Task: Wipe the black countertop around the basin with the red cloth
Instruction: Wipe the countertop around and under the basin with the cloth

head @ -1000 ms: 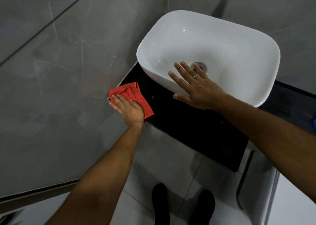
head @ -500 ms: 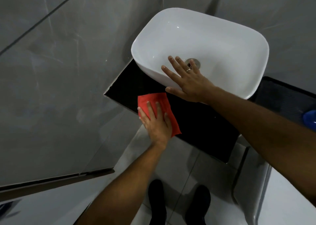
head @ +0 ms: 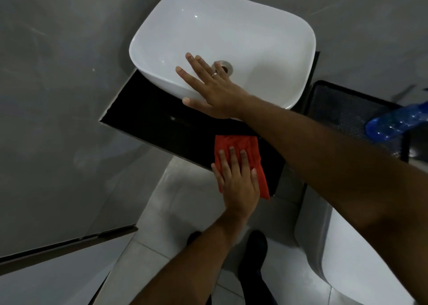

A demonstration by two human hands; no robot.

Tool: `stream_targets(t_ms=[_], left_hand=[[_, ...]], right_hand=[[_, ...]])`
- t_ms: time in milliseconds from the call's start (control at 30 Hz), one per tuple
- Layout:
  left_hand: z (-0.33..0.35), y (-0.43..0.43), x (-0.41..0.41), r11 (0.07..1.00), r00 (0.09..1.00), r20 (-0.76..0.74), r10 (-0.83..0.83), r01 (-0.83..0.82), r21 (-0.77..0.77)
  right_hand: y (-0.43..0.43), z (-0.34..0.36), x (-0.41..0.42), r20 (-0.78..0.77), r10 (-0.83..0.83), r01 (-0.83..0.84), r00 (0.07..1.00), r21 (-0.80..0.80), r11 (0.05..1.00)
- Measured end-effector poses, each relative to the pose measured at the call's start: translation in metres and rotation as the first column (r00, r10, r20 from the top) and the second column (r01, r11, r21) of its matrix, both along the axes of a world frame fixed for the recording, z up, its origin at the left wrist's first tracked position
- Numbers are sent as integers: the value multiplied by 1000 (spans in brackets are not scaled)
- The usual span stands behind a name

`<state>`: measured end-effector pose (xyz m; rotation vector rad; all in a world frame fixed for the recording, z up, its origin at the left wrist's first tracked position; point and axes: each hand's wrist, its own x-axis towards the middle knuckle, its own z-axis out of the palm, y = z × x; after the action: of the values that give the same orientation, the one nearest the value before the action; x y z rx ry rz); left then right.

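Observation:
A white basin [head: 231,33] stands on a narrow black countertop [head: 148,117]. My left hand [head: 238,184] lies flat on the red cloth [head: 240,147], pressing it onto the countertop near its front right end. The cloth's right edge hangs past my palm. My right hand [head: 213,89] rests flat with fingers spread on the basin's front rim, a ring on one finger. My right forearm crosses above the cloth.
Grey tiled walls close in at the left and behind the basin. A dark mat [head: 347,110] and a blue plastic object [head: 398,121] lie to the right. A white toilet [head: 347,258] stands at lower right. My shoes [head: 252,251] are on the pale floor tiles.
My left hand has slid the red cloth along the countertop's front from the left corner to the right end. My right hand has stayed on the basin rim.

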<state>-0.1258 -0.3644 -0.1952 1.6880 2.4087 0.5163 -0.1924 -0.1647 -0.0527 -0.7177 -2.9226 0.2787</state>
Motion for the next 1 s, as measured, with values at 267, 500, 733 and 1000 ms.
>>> stream_targets(t_ms=[267,500,733,1000], left_hand=[[4,-6,23,993,992,-44,-117,117,0],[41,13,-48,933,931,-101,-352,357,43],[107,73,-108,774,907,-223,-357,421,473],[146,163,-91,767,744,-385,-545,629,128]], right_hand=[[0,5,26,3,6,-6,1000,10,1000],[2,19,91,-20,-93,94,996,80,992],[-51,-18,176,-535,-411,553,738,130,823],[-150,-127,144,47,-246,242,968,70,968]])
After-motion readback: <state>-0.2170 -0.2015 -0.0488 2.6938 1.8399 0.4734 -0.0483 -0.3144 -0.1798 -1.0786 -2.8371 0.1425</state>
